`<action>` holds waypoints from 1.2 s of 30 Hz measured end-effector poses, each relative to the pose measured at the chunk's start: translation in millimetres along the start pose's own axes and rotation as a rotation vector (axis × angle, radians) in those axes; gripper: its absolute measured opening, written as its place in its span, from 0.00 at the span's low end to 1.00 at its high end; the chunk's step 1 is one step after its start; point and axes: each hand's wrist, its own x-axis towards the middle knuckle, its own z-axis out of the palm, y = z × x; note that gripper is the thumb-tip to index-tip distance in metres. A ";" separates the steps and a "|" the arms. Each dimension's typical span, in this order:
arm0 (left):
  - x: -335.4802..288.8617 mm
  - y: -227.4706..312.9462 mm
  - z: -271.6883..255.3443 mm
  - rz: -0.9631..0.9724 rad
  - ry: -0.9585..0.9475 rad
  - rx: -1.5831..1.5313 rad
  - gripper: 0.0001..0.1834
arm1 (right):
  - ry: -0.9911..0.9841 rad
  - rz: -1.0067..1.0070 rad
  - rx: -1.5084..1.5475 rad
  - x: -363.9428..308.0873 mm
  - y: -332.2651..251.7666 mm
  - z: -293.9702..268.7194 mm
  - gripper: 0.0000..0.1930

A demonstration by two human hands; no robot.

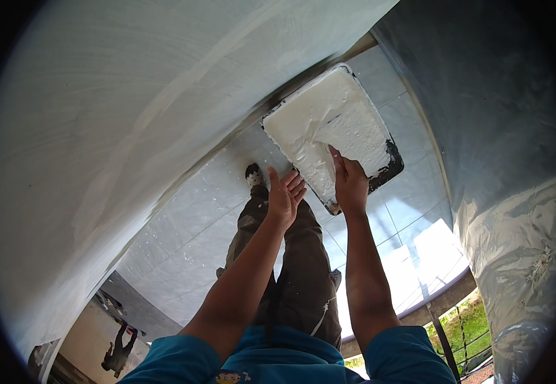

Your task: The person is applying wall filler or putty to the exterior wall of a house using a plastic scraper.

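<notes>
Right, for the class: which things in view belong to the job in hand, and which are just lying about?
In use:
black-rimmed rectangular tray
thick white paste inside it
mostly hidden hand tool gripped in the right hand, its colour unclear

Apparently just around:
crinkled, shiny plastic-like sheeting, at right
dark metal railing, lower right

The tray (390, 171) was black along its exposed edge and corner, its rim smeared white. The paste (303, 109) in it was creamy white, ridged and streaked on the surface. The wall (131, 115) was pale greyish green, crossed by a lighter diagonal band. The floor tiles (195, 240) were pale blue-grey, with a grid of darker joint lines and scattered white specks. The trousers (303, 272) were dark grey-brown, marked with whitish spots. The shirt (278, 361) was bright blue, with a small yellowish print (230, 377). The plastic sheeting (515, 233) was silvery grey; the grass (476, 323), vivid green.
</notes>
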 end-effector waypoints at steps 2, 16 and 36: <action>0.5 1.6 -0.7 -0.003 -0.011 -0.011 0.61 | 0.026 0.074 0.116 0.7 -13.1 -7.3 0.11; 2.2 -1.4 2.3 0.021 -0.005 0.001 0.61 | -0.014 -0.001 0.005 -4.1 -1.4 -0.2 0.10; -0.4 -2.1 5.3 0.018 -0.019 0.004 0.60 | -0.044 -0.218 -0.368 -14.1 4.0 13.2 0.11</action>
